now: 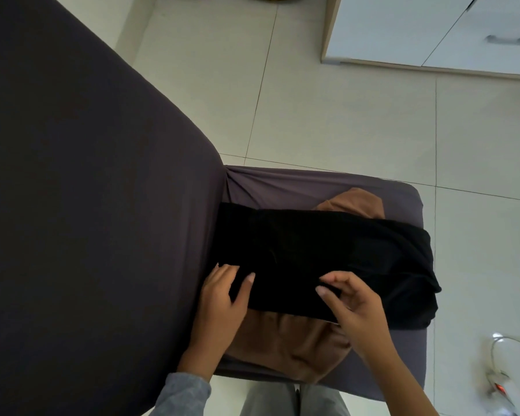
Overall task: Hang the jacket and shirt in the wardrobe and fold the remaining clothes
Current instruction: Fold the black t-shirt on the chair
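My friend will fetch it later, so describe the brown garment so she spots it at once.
Next to the large dark furniture stands a small grey-covered seat. The brown garment lies on it beneath a folded black garment. It is the only tan cloth, showing on both sides of the black one.

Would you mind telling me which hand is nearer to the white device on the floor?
Right. The right hand pinches the black garment on the side toward the white device; the left hand rests at the garment's opposite end.
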The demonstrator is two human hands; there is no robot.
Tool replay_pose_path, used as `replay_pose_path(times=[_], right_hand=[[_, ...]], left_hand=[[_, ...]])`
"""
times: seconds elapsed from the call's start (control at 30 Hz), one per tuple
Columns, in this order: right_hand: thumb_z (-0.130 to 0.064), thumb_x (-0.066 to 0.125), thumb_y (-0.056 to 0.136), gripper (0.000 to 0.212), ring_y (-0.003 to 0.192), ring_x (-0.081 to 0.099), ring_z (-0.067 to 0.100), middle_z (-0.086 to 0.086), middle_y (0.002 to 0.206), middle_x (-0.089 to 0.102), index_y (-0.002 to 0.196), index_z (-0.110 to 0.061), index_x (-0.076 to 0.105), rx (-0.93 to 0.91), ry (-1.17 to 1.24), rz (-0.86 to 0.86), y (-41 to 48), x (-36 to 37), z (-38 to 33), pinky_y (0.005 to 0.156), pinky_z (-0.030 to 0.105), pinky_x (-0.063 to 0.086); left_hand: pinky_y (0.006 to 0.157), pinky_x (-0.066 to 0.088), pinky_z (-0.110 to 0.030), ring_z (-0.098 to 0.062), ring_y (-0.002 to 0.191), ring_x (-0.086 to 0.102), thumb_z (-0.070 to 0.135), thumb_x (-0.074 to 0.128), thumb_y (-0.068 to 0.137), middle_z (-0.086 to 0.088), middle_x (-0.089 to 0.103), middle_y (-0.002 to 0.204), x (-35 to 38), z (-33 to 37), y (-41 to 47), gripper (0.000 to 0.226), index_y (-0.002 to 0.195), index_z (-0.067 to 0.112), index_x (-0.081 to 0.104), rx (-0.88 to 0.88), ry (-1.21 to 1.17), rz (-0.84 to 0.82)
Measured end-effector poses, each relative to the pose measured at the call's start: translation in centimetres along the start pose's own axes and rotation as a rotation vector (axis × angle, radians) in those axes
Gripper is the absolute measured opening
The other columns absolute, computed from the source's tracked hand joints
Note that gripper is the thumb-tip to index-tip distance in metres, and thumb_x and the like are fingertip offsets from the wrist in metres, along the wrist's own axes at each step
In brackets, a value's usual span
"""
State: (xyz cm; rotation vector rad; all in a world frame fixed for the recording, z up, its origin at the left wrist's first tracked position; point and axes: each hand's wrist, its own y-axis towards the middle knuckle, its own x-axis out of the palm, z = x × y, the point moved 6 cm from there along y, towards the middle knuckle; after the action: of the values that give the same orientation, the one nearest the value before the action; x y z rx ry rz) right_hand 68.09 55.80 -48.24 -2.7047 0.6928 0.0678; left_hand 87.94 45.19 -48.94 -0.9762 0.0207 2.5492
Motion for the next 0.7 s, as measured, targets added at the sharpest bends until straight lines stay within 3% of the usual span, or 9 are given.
replay_pose_path(times=[0.1, 0.2, 0.33, 0.4, 0.47, 0.53, 0.63, 0.7], right_hand=[[-0.009, 0.068, 0.081, 0.009, 0.074, 0.065, 0.001, -0.006, 0.076, 0.069, 0.082, -0.016, 0.064, 0.051, -0.004, 0.166, 1.5, -1.0, 0.0, 0.069, 0.01, 0.049], [-0.013, 0.069, 0.083, 0.011, 0.077, 0.064, -0.003, -0.01, 0.078, 0.066, 0.08, -0.021, 0.062, 0.029, -0.18, 0.257, 3.1, -1.7, -0.5, 0.069, 0.005, 0.047], [-0.013, 0.069, 0.083, 0.011, 0.081, 0.061, -0.005, -0.014, 0.083, 0.063, 0.087, -0.02, 0.062, 0.001, -0.26, 0.293, 4.8, -1.7, -0.8, 0.071, 0.003, 0.045], [-0.01, 0.067, 0.085, 0.014, 0.088, 0.06, -0.003, -0.012, 0.09, 0.063, 0.094, -0.019, 0.062, -0.041, -0.296, 0.298, 5.3, -2.2, -0.9, 0.078, 0.006, 0.046], [-0.009, 0.063, 0.087, 0.017, 0.094, 0.058, 0.001, -0.01, 0.097, 0.062, 0.1, -0.02, 0.061, -0.083, -0.364, 0.315, 5.3, -2.9, -1.0, 0.085, 0.011, 0.044], [-0.009, 0.06, 0.088, 0.018, 0.097, 0.055, 0.005, -0.01, 0.1, 0.059, 0.1, -0.023, 0.058, -0.081, -0.406, 0.379, 5.0, -4.8, -0.7, 0.09, 0.017, 0.041], [-0.006, 0.056, 0.09, 0.019, 0.101, 0.055, 0.015, -0.006, 0.102, 0.058, 0.099, -0.023, 0.058, 0.014, -0.389, 0.53, 4.3, -9.5, 1.2, 0.094, 0.032, 0.045], [-0.004, 0.052, 0.091, 0.021, 0.1, 0.056, 0.017, -0.004, 0.103, 0.058, 0.102, -0.019, 0.06, 0.09, -0.375, 0.576, 4.2, -12.7, 2.7, 0.095, 0.037, 0.047]], left_hand=[[0.07, 0.047, -0.017, -0.003, 0.075, 0.061, 0.036, 0.058, 0.089, 0.006, 0.065, 0.078, -0.5, 0.8, 1.7, 0.027, 0.084, 0.011, 0.066, -0.115, -0.137, 0.104], [0.065, 0.041, -0.009, -0.002, 0.071, 0.059, 0.025, 0.061, 0.089, 0.005, 0.065, 0.077, -0.3, 1.4, 4.1, 0.016, 0.083, 0.01, 0.065, -0.149, -0.1, 0.161], [0.067, 0.042, -0.025, -0.014, 0.085, 0.056, 0.014, 0.061, 0.088, 0.002, 0.058, 0.094, 1.2, 0.4, 6.2, 0.008, 0.096, 0.011, 0.062, -0.315, 0.133, 0.054], [0.079, 0.047, -0.037, -0.023, 0.099, 0.054, 0.005, 0.06, 0.084, -0.004, 0.053, 0.109, 1.9, 0.6, 6.4, 0.027, 0.11, 0.013, 0.057, -0.349, 0.313, 0.02], [0.087, 0.042, -0.04, -0.026, 0.108, 0.05, 0.002, 0.06, 0.082, -0.006, 0.051, 0.118, 1.7, 1.7, 6.0, 0.036, 0.116, 0.013, 0.055, -0.272, 0.411, 0.103], [0.083, 0.038, -0.036, -0.024, 0.105, 0.052, 0.004, 0.061, 0.083, -0.004, 0.055, 0.114, 2.3, 3.6, 5.8, 0.03, 0.111, 0.013, 0.058, -0.126, 0.39, 0.15], [0.08, 0.033, -0.027, -0.016, 0.097, 0.053, 0.015, 0.053, 0.087, 0.003, 0.058, 0.104, 4.6, 6.0, 6.4, 0.016, 0.101, 0.015, 0.061, 0.072, 0.272, 0.071], [0.08, 0.035, -0.024, -0.009, 0.096, 0.051, 0.027, 0.044, 0.089, 0.009, 0.058, 0.101, 6.2, 7.7, 7.5, 0.022, 0.1, 0.018, 0.061, 0.171, 0.206, -0.009]])
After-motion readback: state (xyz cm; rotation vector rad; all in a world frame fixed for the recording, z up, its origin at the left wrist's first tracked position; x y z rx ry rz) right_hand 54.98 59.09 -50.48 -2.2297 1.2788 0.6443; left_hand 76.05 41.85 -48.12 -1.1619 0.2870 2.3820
